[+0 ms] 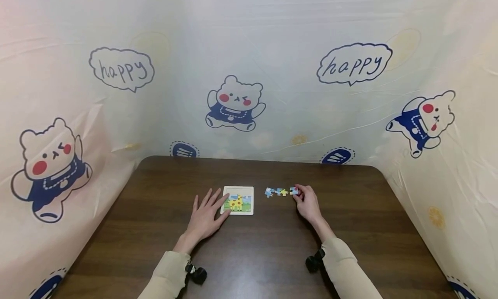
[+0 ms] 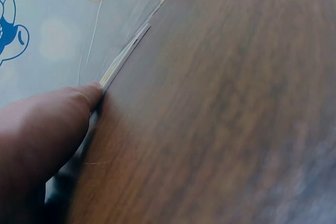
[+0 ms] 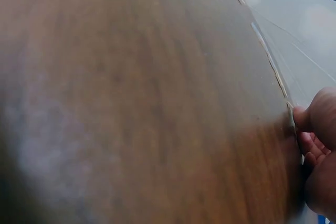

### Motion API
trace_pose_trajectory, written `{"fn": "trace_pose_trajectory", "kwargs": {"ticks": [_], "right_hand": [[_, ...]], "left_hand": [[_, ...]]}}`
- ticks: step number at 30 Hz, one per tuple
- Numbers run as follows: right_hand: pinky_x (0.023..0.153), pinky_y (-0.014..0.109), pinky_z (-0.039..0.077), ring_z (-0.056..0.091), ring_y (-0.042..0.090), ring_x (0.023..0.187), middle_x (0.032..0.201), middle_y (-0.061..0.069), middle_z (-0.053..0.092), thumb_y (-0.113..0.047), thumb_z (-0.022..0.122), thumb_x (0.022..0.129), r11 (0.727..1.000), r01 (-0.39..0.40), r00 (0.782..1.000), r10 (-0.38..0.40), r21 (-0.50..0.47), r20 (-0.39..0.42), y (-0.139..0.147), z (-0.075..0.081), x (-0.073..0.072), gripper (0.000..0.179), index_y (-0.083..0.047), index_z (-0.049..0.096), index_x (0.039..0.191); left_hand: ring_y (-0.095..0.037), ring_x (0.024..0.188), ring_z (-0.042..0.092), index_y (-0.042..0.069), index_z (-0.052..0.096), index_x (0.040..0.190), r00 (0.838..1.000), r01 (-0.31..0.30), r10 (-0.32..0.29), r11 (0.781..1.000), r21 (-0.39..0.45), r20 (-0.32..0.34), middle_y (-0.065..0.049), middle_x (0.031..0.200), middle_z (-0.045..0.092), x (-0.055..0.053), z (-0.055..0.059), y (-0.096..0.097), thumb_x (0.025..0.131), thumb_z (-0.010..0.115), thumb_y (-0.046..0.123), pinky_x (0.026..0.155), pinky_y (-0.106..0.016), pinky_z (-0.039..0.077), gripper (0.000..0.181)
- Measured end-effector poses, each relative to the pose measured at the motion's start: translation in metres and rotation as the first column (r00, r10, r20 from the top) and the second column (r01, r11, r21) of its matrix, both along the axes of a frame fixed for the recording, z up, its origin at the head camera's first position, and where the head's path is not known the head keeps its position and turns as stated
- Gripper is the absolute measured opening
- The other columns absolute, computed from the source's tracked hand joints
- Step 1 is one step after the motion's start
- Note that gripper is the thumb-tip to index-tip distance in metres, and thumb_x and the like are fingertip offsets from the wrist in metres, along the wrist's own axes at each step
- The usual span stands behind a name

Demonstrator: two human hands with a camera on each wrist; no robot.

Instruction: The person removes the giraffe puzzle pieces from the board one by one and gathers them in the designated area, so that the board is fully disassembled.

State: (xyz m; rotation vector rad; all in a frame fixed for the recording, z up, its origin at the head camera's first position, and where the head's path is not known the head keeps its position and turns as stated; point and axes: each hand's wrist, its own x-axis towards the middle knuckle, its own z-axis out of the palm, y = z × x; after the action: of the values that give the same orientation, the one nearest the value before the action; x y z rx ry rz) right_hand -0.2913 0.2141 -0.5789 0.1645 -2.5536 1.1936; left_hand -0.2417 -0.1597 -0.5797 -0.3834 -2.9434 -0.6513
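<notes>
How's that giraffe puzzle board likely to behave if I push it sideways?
The giraffe puzzle board looks thin and lies flat on the table, so it would probably slide rather than roll or tip. Its straight edges suggest a fairly stiff, light sheet. The left hand touching its left side may resist the push.

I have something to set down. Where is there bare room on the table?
The table is bare midway between the sleeves, nearer than the board, left of the left hand, right of the right hand, and behind the board. The middle is crowded: left hand touching the board, right hand pinching the rightmost of three pieces.
</notes>
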Motion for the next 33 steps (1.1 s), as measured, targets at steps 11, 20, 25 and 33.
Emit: {"fn": "trace_pose_trajectory", "kwargs": {"ticks": [11,20,25,33], "right_hand": [[0.078,0.027,0.042,0.056,0.022,0.089,0.108,0.019,0.061,-0.001,0.071,0.104,0.999,-0.002,0.994,-0.003,0.046,0.109,-0.006,0.003,0.002,0.039,0.01,0.068,0.14],[0.079,0.024,0.043,0.058,0.022,0.089,0.106,0.02,0.064,0.003,0.069,0.103,0.999,-0.002,0.99,0.007,-0.036,0.141,-0.001,0.011,0.008,0.04,0.008,0.066,0.143],[0.08,0.022,0.044,0.059,0.019,0.09,0.106,0.021,0.067,0.001,0.069,0.104,0.995,0.025,0.983,-0.006,-0.101,0.182,0.001,0.012,0.008,0.04,0.008,0.066,0.143],[0.077,0.017,0.048,0.061,0.013,0.087,0.105,0.024,0.074,0.002,0.07,0.103,0.974,0.039,0.987,-0.003,-0.221,0.161,-0.009,0.024,0.005,0.039,0.011,0.067,0.14]], "left_hand": [[-0.044,0.17,0.026,0.025,0.053,0.166,1.0,0.002,-0.002,1.0,0.011,-0.015,-0.012,0.18,0.038,0.002,0.0,-0.001,0.106,0.068,0.05,0.132,-0.08,0.008,0.066],[-0.044,0.17,0.026,0.025,0.049,0.168,1.0,0.009,-0.009,1.0,0.014,-0.011,-0.011,0.179,0.039,0.001,-0.003,-0.002,0.108,0.067,0.049,0.132,-0.08,0.008,0.067],[-0.043,0.171,0.024,0.023,0.045,0.17,0.999,0.021,-0.023,0.999,0.039,0.03,-0.012,0.179,0.038,0.0,-0.003,-0.006,0.11,0.063,0.048,0.132,-0.081,0.007,0.067],[-0.045,0.169,0.029,0.016,0.047,0.169,0.994,0.046,-0.049,0.998,0.031,0.101,-0.019,0.179,0.036,-0.006,0.014,-0.017,0.11,0.065,0.045,0.133,-0.078,0.014,0.068]]}}
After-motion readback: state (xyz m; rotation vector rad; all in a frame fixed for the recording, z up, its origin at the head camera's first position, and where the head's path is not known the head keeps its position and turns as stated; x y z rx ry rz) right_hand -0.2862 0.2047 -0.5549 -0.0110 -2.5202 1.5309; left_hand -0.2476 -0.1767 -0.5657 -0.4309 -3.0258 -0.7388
